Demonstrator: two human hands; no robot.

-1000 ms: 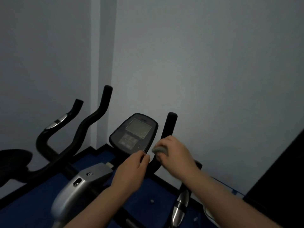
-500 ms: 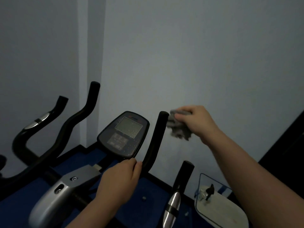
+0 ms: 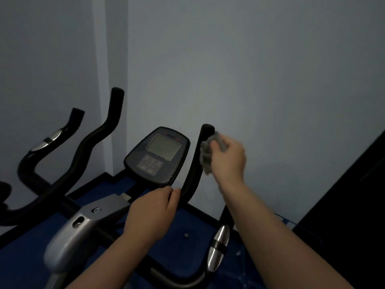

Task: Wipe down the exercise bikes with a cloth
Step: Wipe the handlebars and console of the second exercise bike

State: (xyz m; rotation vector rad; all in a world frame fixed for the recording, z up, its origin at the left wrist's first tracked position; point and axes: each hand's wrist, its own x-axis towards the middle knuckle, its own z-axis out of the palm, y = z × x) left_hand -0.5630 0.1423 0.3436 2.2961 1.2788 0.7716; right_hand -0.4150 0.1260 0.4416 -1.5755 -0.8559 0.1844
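Right hand (image 3: 228, 158) clutches 1 cloth (image 3: 207, 152) (grey); left hand (image 3: 153, 212) clasps 1 handlebar (image 3: 192, 174).

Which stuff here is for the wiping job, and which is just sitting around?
For the job:
cloth, held in the right hand
right handlebar being wiped
left hand steadying the bar's base
console

Just there:
second bike's handlebars
blue floor mat

Right hand (image 3: 228, 158) and cloth (image 3: 206, 155) motion-blurred
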